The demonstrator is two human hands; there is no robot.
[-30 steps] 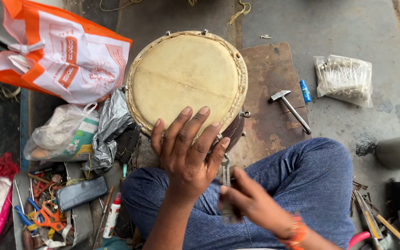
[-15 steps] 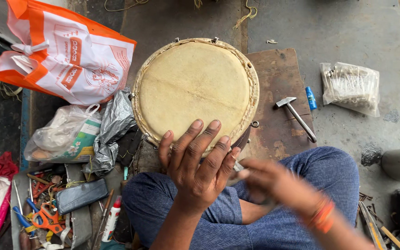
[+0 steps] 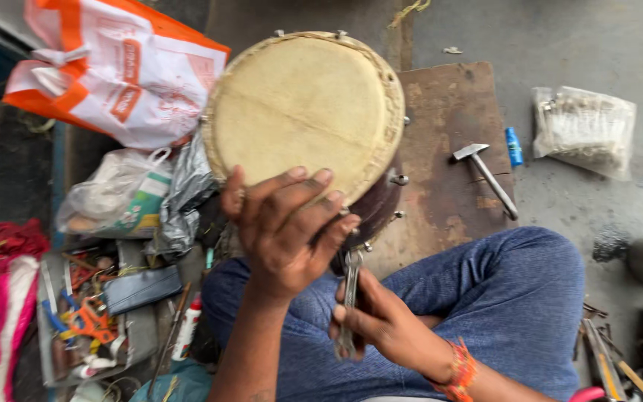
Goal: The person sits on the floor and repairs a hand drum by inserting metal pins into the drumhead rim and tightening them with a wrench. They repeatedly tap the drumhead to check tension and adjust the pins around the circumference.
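Grey concrete floor (image 3: 560,30) spreads under us, with a rusty brown board (image 3: 448,134) lying on it. Our left hand (image 3: 280,231) spreads its fingers (image 3: 314,179) wide and presses them on the near rim of the drum (image 3: 303,112), which rests tilted against our knees, its pale skin facing up. The left forearm rises straight from below. Our right hand (image 3: 381,324) curls its fingers tight around a metal wrench (image 3: 350,298), held upright just under the drum's edge by the metal lugs; the wrist wears an orange band (image 3: 461,368). Our legs in blue jeans (image 3: 515,298) are crossed. On the board lies a hammer (image 3: 485,175), beside a small blue tube (image 3: 513,146). An orange-and-white bag (image 3: 113,74) sits at left, above scattered tools (image 3: 83,320).
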